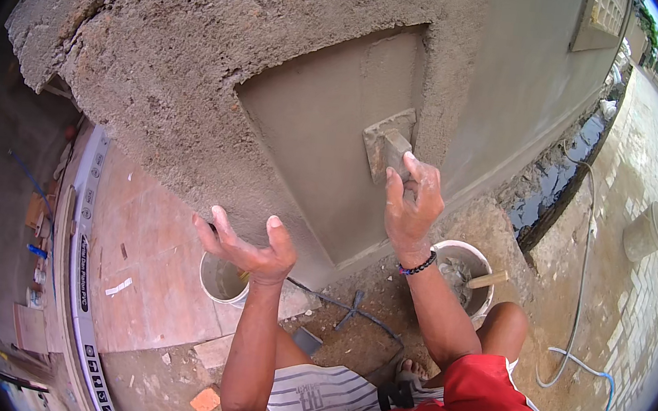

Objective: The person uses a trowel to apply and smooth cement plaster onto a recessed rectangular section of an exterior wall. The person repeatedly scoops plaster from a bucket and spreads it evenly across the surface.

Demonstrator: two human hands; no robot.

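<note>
One float (376, 148) lies against the recessed panel (315, 108) in the wall (510, 88), close to that panel's right-hand edge, with its handle (397, 140) turned outward; the right grip (417, 207) is at the lower end of the handle, fingers bent and touching or nearly touching it, though whether it is closed around it I cannot tell; a firm, centred hold probably serves best, so that the blade does not rock and score a line; on so fine a face, light, even pressure with the leading edge barely lifted should avoid dragging; near the raised border the stroke is best run alongside the lip rather than into it, since a blade corner could chip it; the left grip (255, 258) is empty, fingers spread, in front of the rough coat (173, 85), and is best kept off the damp-looking surface; below the right grip, a bucket (492, 260) holds grey mix (453, 279) and a wooden-handled tool (488, 279), within easy reach; a second bucket (213, 274) shows beneath the left grip; between them a dark cable (380, 329) runs near a foot (410, 368), so footing deserves care; farther right, a hose (588, 233) crosses the ground (551, 301).
</note>
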